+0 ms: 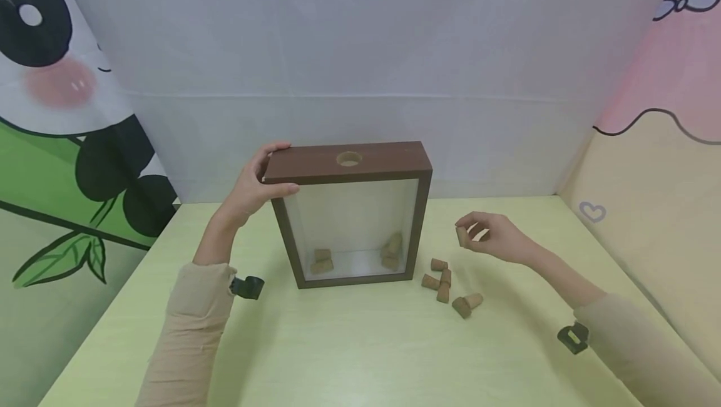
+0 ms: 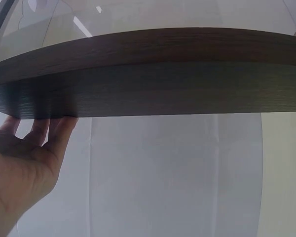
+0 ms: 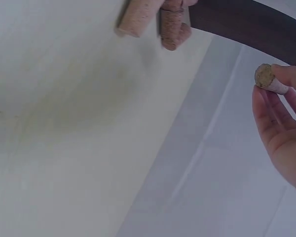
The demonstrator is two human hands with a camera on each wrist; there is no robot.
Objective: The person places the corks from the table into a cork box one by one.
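Here the left hand [image 1: 253,189] grips the shadow box's [image 1: 352,216] top corner, steadying it upright; right of the box, the right hand [image 1: 496,238] pinches a cork [image 1: 462,236] above loose corks [image 1: 447,286].

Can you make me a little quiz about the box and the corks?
1. True or false: the left hand grips the shadow box by a top corner.
2. What does the right hand pinch? A) a cork B) a coin C) a pen
3. Where is the round hole?

Key: 1 true. 2 A, the cork. 3 In the box's top edge.
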